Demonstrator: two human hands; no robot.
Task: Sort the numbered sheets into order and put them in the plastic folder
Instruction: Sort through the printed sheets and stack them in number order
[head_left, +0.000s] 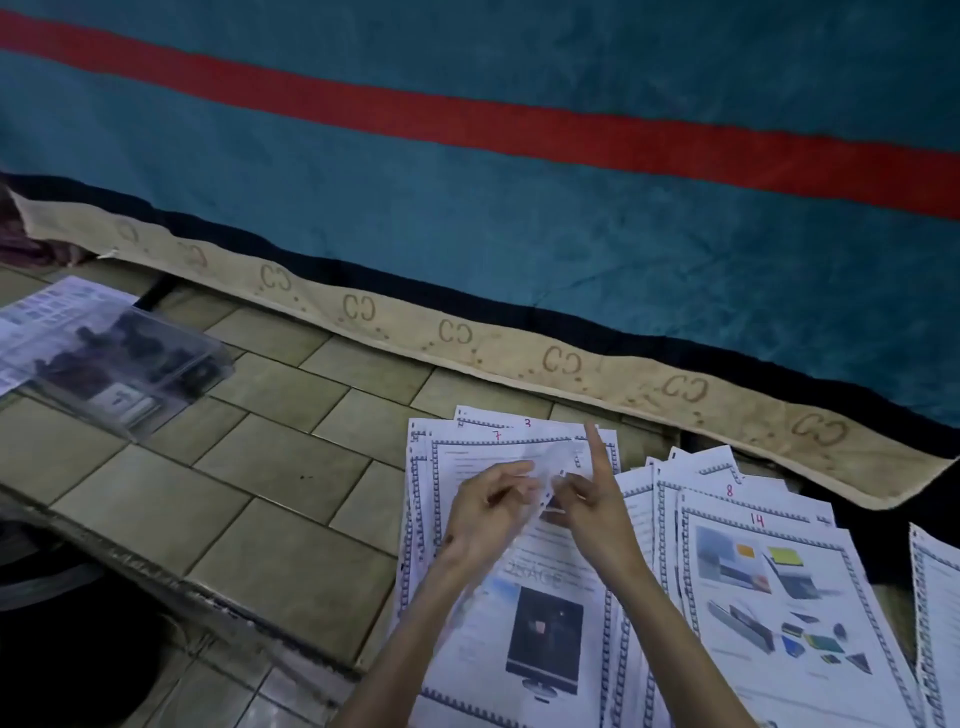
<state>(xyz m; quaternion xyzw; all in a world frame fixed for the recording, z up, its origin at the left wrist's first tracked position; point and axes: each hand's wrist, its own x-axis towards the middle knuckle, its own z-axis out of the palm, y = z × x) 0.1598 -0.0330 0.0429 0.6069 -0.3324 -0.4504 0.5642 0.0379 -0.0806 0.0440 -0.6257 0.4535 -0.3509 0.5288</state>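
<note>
Sorting looks unfinished: left hand (488, 506) and right hand (592, 499) pinch a clear plastic sleeve (545, 467) above unordered white numbered sheets (769, 587) on the tiled floor (234, 467)

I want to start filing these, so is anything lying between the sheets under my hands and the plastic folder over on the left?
Nothing visible does. Between the sheets under both hands and the plastic folder at far left lies only bare tiled floor. The left hand and right hand are busy pinching a clear plastic sleeve.
</note>
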